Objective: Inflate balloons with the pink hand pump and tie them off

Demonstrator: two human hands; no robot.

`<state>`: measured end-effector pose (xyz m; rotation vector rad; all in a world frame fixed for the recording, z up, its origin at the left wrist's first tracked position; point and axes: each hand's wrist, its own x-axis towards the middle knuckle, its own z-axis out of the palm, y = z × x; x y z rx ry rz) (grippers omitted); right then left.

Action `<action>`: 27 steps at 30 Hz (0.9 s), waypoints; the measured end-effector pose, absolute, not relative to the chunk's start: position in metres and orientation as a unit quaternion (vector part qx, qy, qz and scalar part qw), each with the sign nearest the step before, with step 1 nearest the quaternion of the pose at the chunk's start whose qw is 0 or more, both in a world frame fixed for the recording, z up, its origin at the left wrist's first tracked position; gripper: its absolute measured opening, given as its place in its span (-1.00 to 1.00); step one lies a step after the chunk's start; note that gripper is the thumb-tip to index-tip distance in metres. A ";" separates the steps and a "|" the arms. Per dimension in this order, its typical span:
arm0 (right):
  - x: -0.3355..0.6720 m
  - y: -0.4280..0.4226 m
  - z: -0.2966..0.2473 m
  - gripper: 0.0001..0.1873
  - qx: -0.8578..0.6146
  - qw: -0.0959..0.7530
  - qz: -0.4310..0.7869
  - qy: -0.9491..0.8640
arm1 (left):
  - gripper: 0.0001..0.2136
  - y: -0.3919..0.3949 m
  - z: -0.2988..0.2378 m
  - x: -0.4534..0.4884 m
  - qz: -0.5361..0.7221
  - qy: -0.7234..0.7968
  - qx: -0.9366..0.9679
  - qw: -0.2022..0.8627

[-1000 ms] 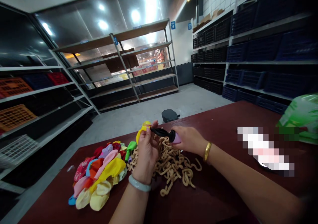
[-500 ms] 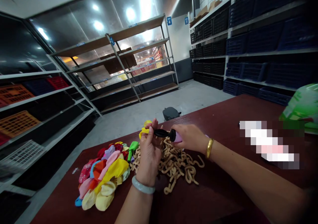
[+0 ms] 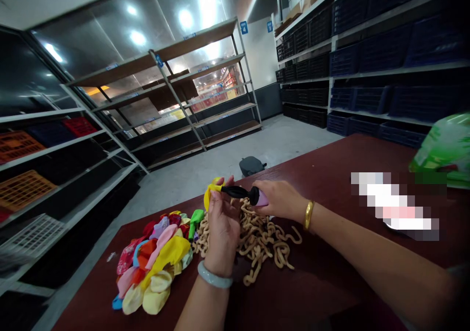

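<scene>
In the head view, my left hand (image 3: 223, 218) is closed at the fingertips on a yellow balloon (image 3: 212, 194). The balloon's neck meets the tip of a lilac-handled tool with a long black tapered end (image 3: 237, 192). My right hand (image 3: 281, 201) wraps round the lilac handle, most of it hidden in the grip. Beneath both hands lies a heap of tan, curled, rope-like pieces (image 3: 262, 245). To the left, limp balloons of many colours (image 3: 157, 260) form a pile, with a green one (image 3: 196, 223) at its edge.
The dark red table (image 3: 312, 282) fills the foreground. At its right are a green-and-white bag (image 3: 446, 150) and a blurred-out item (image 3: 400, 208). A grey object (image 3: 251, 165) sits beyond the far edge. Shelves with crates (image 3: 25, 189) stand left, others (image 3: 378, 101) right.
The yellow balloon now sits against the black tip, showing more beyond my left fingers. The tool has shifted slightly left, and the black end's visible slot has narrowed. The view has moved a little.
</scene>
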<state>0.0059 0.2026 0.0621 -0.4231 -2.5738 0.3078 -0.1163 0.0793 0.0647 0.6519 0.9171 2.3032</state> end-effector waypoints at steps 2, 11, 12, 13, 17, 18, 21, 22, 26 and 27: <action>0.006 0.202 0.061 -0.51 -0.153 0.257 0.113 -0.948 | -0.72 0.081 0.063 -0.119 0.865 0.349 0.239 0.270; 0.006 0.204 0.060 -0.53 -0.138 0.257 0.113 -0.950 | -0.80 0.083 0.062 -0.117 0.857 0.398 0.224 0.237; 0.006 0.205 0.060 -0.52 -0.136 0.254 0.111 -0.951 | -0.81 0.083 0.062 -0.116 0.851 0.408 0.227 0.240; 0.007 0.205 0.060 -0.52 -0.135 0.252 0.110 -0.952 | -0.82 0.083 0.061 -0.115 0.844 0.419 0.230 0.242; 0.007 0.204 0.062 -0.53 -0.134 0.251 0.109 -0.953 | -0.80 0.082 0.061 -0.116 0.822 0.459 0.235 0.241; 0.008 0.203 0.062 -0.53 -0.135 0.251 0.110 -0.952 | -0.80 0.082 0.062 -0.117 0.821 0.463 0.236 0.237; 0.007 0.202 0.063 -0.52 -0.147 0.244 0.113 -0.952 | -0.74 0.081 0.066 -0.119 0.834 0.447 0.243 0.213; 0.007 0.202 0.064 -0.52 -0.150 0.240 0.114 -0.952 | -0.72 0.081 0.068 -0.120 0.841 0.438 0.243 0.202; 0.006 0.202 0.064 -0.50 -0.156 0.233 0.110 -0.953 | -0.68 0.080 0.071 -0.123 0.850 0.423 0.244 0.198; 0.006 0.202 0.063 -0.49 -0.157 0.235 0.107 -0.953 | -0.66 0.079 0.071 -0.124 0.847 0.423 0.248 0.205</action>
